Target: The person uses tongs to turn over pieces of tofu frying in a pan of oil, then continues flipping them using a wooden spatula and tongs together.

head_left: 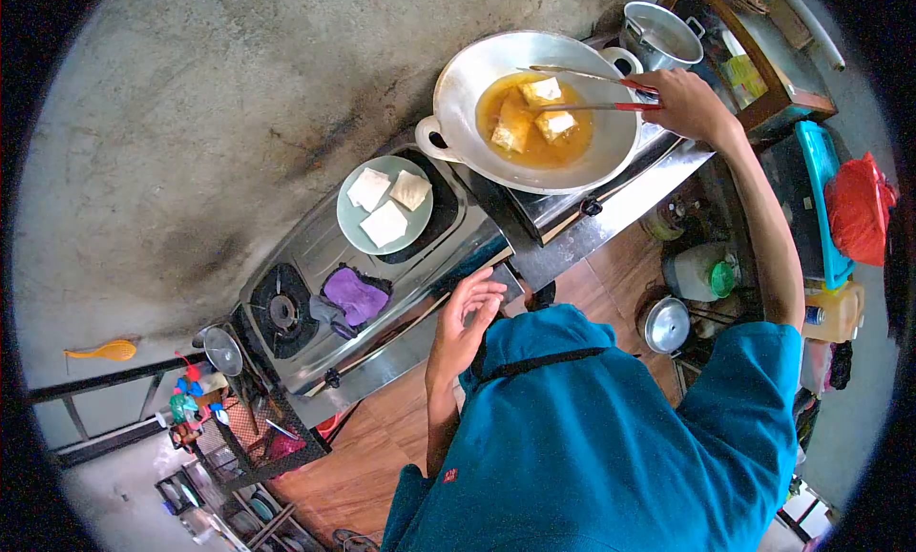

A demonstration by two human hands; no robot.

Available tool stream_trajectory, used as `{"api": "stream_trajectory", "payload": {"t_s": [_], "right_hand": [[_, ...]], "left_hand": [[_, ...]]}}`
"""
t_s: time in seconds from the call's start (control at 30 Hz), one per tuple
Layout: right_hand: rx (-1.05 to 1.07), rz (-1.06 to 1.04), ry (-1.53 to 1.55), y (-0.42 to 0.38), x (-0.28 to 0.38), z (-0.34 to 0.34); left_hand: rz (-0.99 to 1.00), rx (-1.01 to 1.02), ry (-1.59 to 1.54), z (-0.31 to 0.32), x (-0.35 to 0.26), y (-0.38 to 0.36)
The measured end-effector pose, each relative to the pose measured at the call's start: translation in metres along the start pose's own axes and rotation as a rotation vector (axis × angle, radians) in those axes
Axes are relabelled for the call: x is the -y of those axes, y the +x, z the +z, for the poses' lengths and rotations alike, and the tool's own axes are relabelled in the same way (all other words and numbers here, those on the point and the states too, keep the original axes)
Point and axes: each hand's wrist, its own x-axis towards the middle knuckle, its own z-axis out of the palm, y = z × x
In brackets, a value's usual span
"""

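Note:
My right hand (685,104) is closed around the red handles of metal tongs (596,105), reaching over a large wok (460,99) with two looped handles. The tongs' two arms are spread over yellow-brown oil (546,159), close to white-topped tofu pieces (555,124) frying there. My left hand (465,321) holds nothing; its fingers are loosely bent, near the stove's front edge in front of my body. A pale green plate (348,218) with three white tofu blocks (384,225) rests on the stove (448,242) left of the wok.
A purple and grey cloth (356,296) lies beside the left burner (283,310). Behind the wok's right side stands a metal pot (663,35), next to a wooden cabinet (763,70). A lidded pot (665,325) sits low at right. An orange spatula (102,351) hangs on the wall.

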Motion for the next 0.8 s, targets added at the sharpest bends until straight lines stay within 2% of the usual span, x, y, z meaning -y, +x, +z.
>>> {"api": "stream_trajectory", "payload": {"t_s": [0.07, 0.2, 0.3, 0.57, 0.7, 0.73, 0.8], "right_hand": [[-0.102, -0.071, -0.071, -0.018, 0.009, -0.011], [-0.051, -0.003, -0.222, -0.041, 0.026, -0.015], [-0.093, -0.016, -0.232, -0.053, 0.022, 0.002], [-0.008, 0.063, -0.147, -0.071, 0.028, 0.029], [-0.093, 0.023, -0.186, -0.076, 0.022, 0.058], [-0.230, -0.037, -0.227, -0.076, 0.018, 0.070], [-0.245, -0.035, -0.237, -0.076, 0.017, 0.085]], "left_hand": [[0.003, 0.003, 0.001, 0.000, 0.000, 0.001], [0.001, 0.023, 0.015, 0.001, -0.001, 0.003], [-0.009, 0.037, 0.028, 0.003, -0.003, 0.004], [-0.020, 0.067, 0.014, 0.003, -0.004, 0.004], [-0.024, 0.082, 0.027, 0.003, -0.006, 0.003], [-0.035, 0.078, 0.025, 0.003, -0.005, 0.003], [-0.009, 0.092, 0.039, 0.003, -0.005, 0.003]]}}
